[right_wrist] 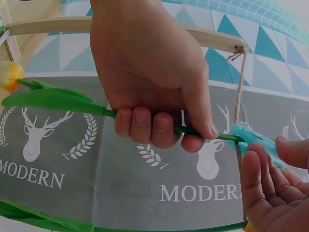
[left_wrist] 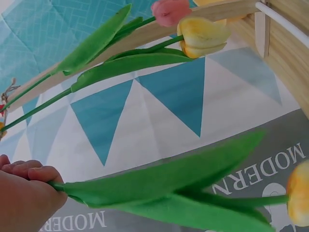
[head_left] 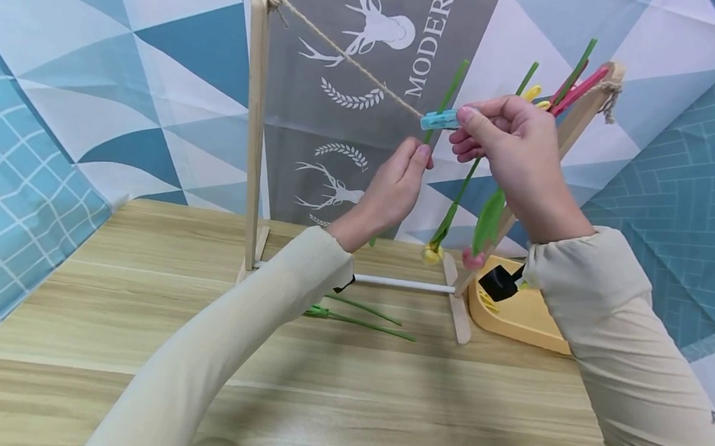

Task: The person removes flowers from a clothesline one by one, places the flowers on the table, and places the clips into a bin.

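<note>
Yellow, green-stemmed artificial tulip held by left grip; light-blue plastic clothespin pinched by right grip at brown twine. Tulip could be dropped if clamped off-centre.

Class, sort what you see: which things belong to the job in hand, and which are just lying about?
In the job:
yellow tulip in the left hand
light-blue peg in the right hand
twine
wooden frame
hanging tulips

Lying about or background, it seems:
green stems on the table (perhaps next)
yellow tray
patterned backdrop
</note>
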The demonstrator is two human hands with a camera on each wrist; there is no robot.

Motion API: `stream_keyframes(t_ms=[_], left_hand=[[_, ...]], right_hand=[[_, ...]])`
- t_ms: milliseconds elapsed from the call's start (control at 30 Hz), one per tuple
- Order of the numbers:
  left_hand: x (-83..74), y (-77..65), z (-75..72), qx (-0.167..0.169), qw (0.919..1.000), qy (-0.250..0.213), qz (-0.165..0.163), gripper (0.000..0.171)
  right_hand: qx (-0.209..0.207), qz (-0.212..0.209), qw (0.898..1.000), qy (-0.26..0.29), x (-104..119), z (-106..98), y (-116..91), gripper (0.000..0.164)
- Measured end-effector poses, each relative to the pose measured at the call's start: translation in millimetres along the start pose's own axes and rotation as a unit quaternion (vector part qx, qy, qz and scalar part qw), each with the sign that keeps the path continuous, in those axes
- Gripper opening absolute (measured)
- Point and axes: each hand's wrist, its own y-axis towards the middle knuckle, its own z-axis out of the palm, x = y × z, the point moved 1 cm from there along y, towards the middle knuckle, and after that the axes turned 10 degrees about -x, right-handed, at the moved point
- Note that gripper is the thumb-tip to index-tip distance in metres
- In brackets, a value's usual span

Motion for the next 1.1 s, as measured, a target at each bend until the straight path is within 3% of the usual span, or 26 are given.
stream_keyframes(t_ms=[233,533,800,933,1100], left_hand=[[2.0,-3.2,-5.2,-0.003,0.9998,0.019,0.006,0.026],[8.6,-12.1,-14.0,-0.005,0.9979,0.065,-0.004,0.026],[15.6,-22.2,-22.5,0.013,0.9928,0.119,-0.009,0.025],[20.3,-26.5,-24.7,0.026,0.9888,0.147,-0.009,0.027],[24.8,-35.9,-27.0,0.056,0.9745,0.217,-0.001,0.030]], right_hand=[[-0.019,-0.031,0.995,0.095,0.2,0.8,-0.6,0.023],[-0.041,-0.055,0.983,0.172,4.9,-3.9,-2.2,0.021],[-0.052,-0.020,0.970,0.236,0.3,-19.0,-8.1,0.030],[-0.048,0.000,0.971,0.236,-7.9,-27.3,-12.7,0.036],[-0.039,0.026,0.969,0.241,-23.7,-44.1,-19.8,0.041]])
